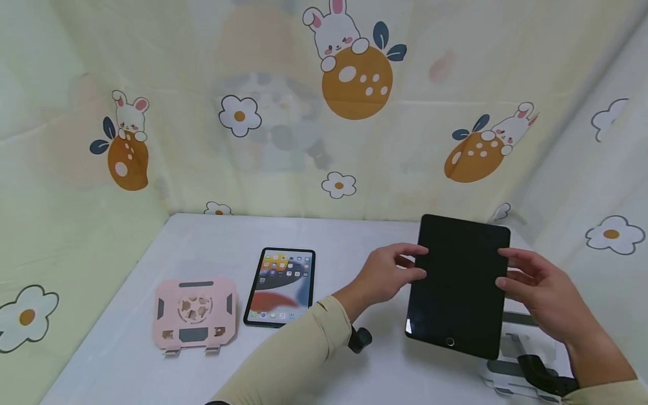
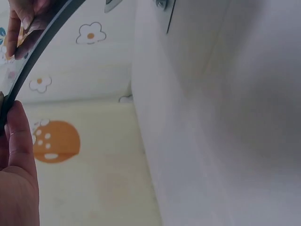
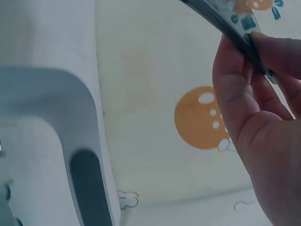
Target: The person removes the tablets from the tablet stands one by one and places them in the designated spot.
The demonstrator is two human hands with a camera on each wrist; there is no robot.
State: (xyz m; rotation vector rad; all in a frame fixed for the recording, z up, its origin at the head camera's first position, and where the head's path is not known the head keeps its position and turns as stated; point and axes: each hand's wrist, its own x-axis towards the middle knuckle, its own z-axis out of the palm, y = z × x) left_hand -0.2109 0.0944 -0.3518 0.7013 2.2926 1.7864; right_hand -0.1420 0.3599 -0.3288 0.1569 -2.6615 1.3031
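A black tablet (image 1: 458,287) with a dark screen and a round home button is held up above the table, tilted slightly, its button end down. My left hand (image 1: 387,275) pinches its left long edge between thumb and fingers. On the opposite long edge, my right hand (image 1: 541,289) grips it the same way. In the left wrist view the tablet's thin edge (image 2: 44,40) runs past the left fingers (image 2: 19,141). The right wrist view has the tablet (image 3: 225,28) between the right thumb and fingers.
A pink stand (image 1: 194,312) with grey pads lies at the left of the white table (image 1: 349,230). Beside it lies a second tablet (image 1: 280,287) with its screen lit. A white-and-grey stand (image 1: 529,343) sits under the right wrist, partly hidden. Patterned curtains (image 1: 283,140) enclose the table.
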